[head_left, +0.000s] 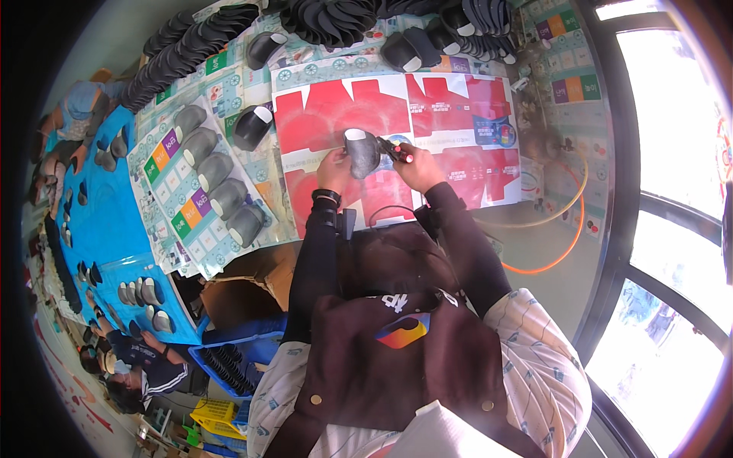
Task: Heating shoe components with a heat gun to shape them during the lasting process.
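One dark brown apron (405, 366) nearest of all, with a bright patch (403, 330) in orange, yellow and blue. Two dark arm sleeves (321, 256) next, reaching up and away. Then both bare hands, close together. In the left hand (334, 169), a dark grey shoe piece (361, 159) with a pale end, held at its left side; cannot see all the fingertips. In the right hand (418, 166), a small black tool (395, 150) with red bits, wrapped in the fingers. Front of the tool just beside the shoe piece; cannot tell whether touching. All of this over a big red and white sheet (328, 114), with the pale end pointing away.

Off to the right, a yellow hose (585, 169) and an orange hose (582, 217), both curving. Off to the left, five grey pieces (227, 198) in a slanted row. Past these, one black piece (252, 128) with a white end. At the back, big piles of dark pieces (328, 21). Farther left, a blue table (122, 221) with more pieces on top, and a person in a dark shirt (141, 355) beside it.
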Available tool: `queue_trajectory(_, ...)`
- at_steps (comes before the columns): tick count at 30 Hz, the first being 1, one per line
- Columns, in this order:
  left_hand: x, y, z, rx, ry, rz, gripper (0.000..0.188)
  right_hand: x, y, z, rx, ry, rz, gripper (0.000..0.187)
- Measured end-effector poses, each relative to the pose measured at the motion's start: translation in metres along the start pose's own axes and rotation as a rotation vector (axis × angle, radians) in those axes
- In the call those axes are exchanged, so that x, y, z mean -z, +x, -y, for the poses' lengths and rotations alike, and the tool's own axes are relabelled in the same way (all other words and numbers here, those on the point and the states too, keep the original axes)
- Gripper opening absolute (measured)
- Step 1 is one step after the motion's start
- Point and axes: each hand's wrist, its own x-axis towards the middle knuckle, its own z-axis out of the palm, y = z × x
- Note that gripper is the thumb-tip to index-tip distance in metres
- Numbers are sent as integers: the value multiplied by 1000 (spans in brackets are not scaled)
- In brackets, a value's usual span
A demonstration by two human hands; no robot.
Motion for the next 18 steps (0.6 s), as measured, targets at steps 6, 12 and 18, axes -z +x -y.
queue_trajectory(6,-4,-6,-24,-4,90,-40,39,5,-4,-9,-9,-22,0,19)
queue_trajectory(12,0,-10,-35,-52,108,-76,38,-15,-15,-22,-47,-75,152,22)
queue_trajectory(18,2,-2,-20,-15,291,-157,39,1,-2,-1,-324,496,302,29)
